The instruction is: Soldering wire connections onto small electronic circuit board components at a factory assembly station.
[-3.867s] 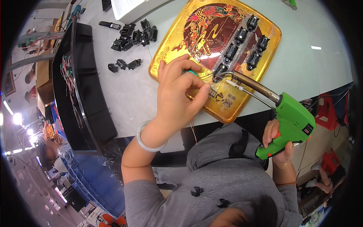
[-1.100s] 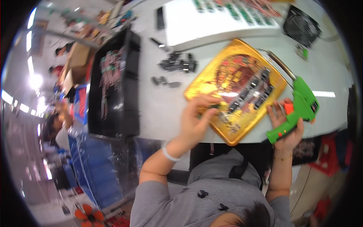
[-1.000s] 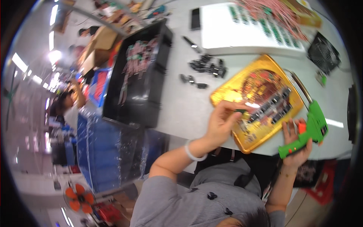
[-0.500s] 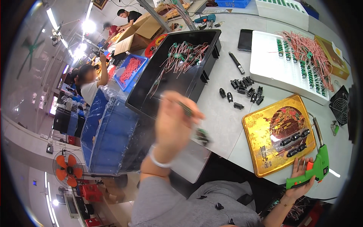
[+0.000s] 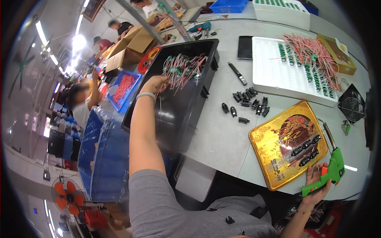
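My left hand [image 5: 156, 85] reaches into the black plastic bin [image 5: 180, 139], at the near edge of a pile of green components with pink and white wires [image 5: 183, 69]. Its fingers are pinched together; what they hold is hidden. Low on the right, my right hand [image 5: 317, 185] has its fingers around the handle of a green glue gun [image 5: 336, 166] with an orange trigger and a metal tube. Beside it, a golden tin lid [image 5: 265, 147] bears several small black housings [image 5: 304, 150] in short rows.
More black housings [image 5: 246, 99] lie loose mid-table, below a black pen-like tool [image 5: 237, 74] and a dark phone [image 5: 245, 48]. Right of these stands a white foam tray [image 5: 265, 63] of wired components. A small black fan [image 5: 351, 106] sits far right. Blue crates [image 5: 105, 158] flank the bin.
My left hand has moved away from me, from above the bin's near side to the wired pile inside it. My right hand stays on the glue gun. The view has shifted slightly.
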`<state>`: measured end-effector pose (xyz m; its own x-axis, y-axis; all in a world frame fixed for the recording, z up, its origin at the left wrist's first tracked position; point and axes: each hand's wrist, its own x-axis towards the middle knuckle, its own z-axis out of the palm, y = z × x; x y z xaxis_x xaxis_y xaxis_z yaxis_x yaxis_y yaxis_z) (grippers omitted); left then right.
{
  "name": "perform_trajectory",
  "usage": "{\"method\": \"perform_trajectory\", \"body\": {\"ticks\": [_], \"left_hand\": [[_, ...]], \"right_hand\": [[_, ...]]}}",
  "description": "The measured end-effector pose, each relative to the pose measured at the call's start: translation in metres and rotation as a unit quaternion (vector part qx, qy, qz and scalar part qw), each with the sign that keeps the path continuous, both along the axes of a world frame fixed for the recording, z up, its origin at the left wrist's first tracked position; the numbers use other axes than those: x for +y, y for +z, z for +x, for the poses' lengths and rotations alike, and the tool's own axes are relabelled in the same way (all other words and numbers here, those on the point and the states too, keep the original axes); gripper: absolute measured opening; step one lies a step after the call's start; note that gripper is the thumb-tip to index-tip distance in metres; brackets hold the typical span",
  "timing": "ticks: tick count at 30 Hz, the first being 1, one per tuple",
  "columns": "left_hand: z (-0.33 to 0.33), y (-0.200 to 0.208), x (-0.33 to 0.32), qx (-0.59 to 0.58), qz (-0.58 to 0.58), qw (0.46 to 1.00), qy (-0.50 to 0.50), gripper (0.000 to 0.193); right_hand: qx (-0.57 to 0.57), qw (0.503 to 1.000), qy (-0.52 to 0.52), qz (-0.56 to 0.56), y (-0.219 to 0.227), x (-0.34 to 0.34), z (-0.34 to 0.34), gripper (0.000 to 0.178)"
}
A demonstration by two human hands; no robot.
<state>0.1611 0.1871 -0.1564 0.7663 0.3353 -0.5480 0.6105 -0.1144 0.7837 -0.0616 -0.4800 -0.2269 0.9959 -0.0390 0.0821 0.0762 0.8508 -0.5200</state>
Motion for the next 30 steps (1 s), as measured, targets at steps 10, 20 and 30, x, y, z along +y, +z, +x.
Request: {"method": "perform_trajectory", "body": {"ticks": [10, 20, 30], "left_hand": [[0.017, -0.035, 0.013, -0.114, 0.485, 0.865, -0.069, 0.020], [0.015, 0.066, -0.046, -0.412, 0.251, 0.873, 0.071, 0.015], [-0.171, 0.150, -0.472, -0.297, -0.185, 0.600, -0.719, 0.010]], "right_hand": [[0.001, 1.000, -0.016, 0.002, 0.003, 0.001, 0.001, 0.052], [0.006, 0.999, -0.038, 0.029, 0.005, 0.006, 0.000, 0.055], [0.017, 0.997, -0.059, 0.042, 0.001, -0.006, -0.004, 0.057]]}}
